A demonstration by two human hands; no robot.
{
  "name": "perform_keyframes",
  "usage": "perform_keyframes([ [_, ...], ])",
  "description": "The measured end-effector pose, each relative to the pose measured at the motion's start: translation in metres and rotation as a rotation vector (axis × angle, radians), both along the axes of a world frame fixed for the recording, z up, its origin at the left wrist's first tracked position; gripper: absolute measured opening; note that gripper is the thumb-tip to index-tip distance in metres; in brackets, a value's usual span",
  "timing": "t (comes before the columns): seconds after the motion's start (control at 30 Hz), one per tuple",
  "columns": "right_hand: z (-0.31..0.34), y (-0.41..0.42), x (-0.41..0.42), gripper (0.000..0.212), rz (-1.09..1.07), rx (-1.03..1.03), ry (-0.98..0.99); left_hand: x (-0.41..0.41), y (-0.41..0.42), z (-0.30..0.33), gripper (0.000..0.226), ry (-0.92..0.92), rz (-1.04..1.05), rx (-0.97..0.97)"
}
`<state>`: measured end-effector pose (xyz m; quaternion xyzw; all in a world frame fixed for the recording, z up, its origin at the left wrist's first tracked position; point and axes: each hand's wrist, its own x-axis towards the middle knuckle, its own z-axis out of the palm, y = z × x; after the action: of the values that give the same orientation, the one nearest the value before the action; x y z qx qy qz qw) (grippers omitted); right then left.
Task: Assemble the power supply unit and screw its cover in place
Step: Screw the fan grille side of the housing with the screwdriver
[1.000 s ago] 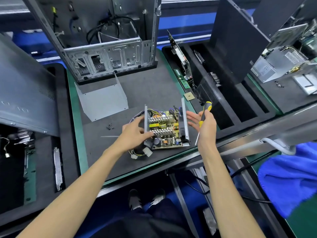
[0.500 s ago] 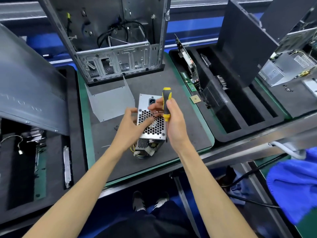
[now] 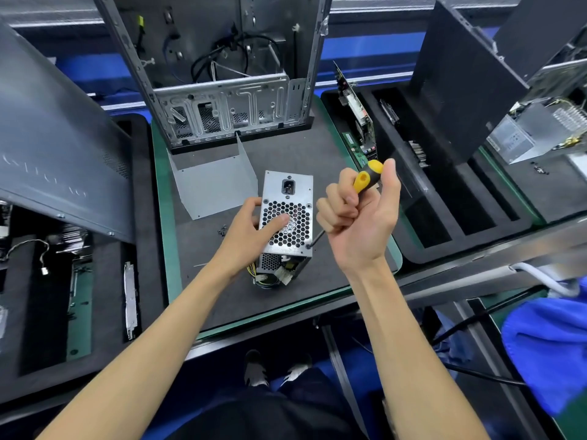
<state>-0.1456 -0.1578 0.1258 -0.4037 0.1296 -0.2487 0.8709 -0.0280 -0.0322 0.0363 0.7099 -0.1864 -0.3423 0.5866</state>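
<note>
I see the power supply (image 3: 287,217) standing on the dark worktop (image 3: 317,154) in the middle of the view, its perforated fan face turned up toward me and its long axis running away from me, the end with the power socket farthest off and the end with the loose wires nearest. My left hand (image 3: 247,231) rests on it, thumb at the left edge and straight fingers pressing flat on the honeycomb grille, so that grip is spread, not curled around anything. My right hand (image 3: 359,217) has its grip wrapped tight around the yellow and black handle of the screwdriver (image 3: 365,179); the tool slants down and to the left, handle up at the right, its tip sitting at the near right corner of the fan face. A bent grey metal cover (image 3: 212,182) lies just behind and left of the unit, in front of the open computer case (image 3: 228,112), and a few small screws (image 3: 221,230) lie on the worktop close beside my left hand.
</note>
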Motion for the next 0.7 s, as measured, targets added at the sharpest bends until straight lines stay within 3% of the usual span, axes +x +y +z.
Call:
perform_keyframes([
  [0.13,-0.006,0.007,0.001,0.056,0.005,-0.009,0.061,0.000,0.001,-0.001,0.036,-0.006,0.001,0.000],
  [0.4,-0.005,0.009,0.002,0.056,-0.016,-0.018,0.002,0.001,0.002,0.001,0.036,-0.014,-0.010,0.001],
  [0.7,-0.007,0.014,0.004,0.047,0.012,-0.230,0.035,0.000,0.002,0.005,0.039,-0.012,-0.011,0.014],
])
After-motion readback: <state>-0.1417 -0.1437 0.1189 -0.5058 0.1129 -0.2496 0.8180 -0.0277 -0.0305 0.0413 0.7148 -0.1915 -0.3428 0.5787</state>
